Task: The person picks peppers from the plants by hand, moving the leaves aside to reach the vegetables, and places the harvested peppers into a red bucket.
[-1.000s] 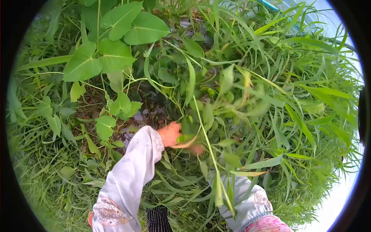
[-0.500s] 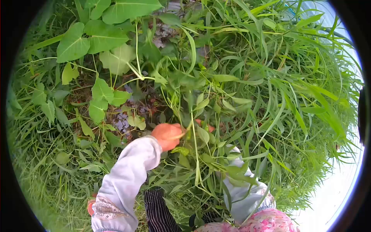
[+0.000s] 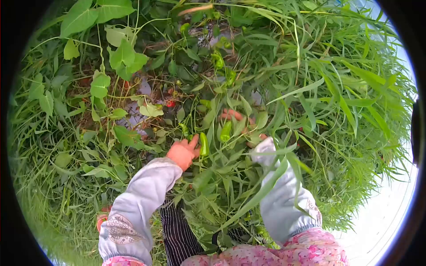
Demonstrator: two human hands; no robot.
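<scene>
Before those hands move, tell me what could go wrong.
The left hand has its fingers close beside a green pepper; a rough tug might bruise it or tear the plant. Leaves partly hide the right hand, so its grip could catch the wrong stem. A long grass blade crosses in front of the right sleeve and may snag.

Peppers (image 3: 203, 144) v. glossy & smooth – sleeves (image 3: 148, 188) matt cloth w/ creases – striped trousers (image 3: 176, 230) matt cloth too.
</scene>
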